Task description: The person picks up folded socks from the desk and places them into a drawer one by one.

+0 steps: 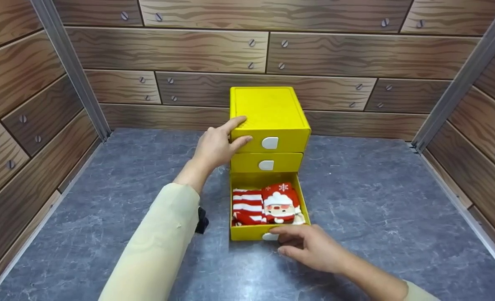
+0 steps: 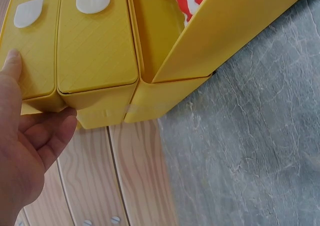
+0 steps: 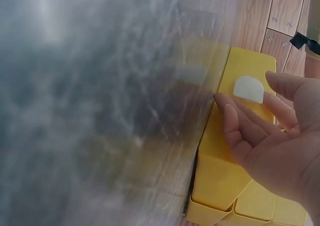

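Yellow plastic cabinet (image 1: 268, 121) stands on the grey tabletop (image 1: 377, 200), its bottom drawer (image 1: 247, 232) pulled out toward the person, long axis running from the right hand (image 1: 310, 246) back into the cabinet. Right fingers (image 1: 287, 230), straight and slightly apart, touch the drawer front at its white tab (image 1: 269, 236); the socks (image 1: 266, 205) lie just beyond them inside. Left hand (image 1: 218, 144) rests open against the cabinet's upper left corner, fingers relaxed; nothing stands between drawer and cabinet.
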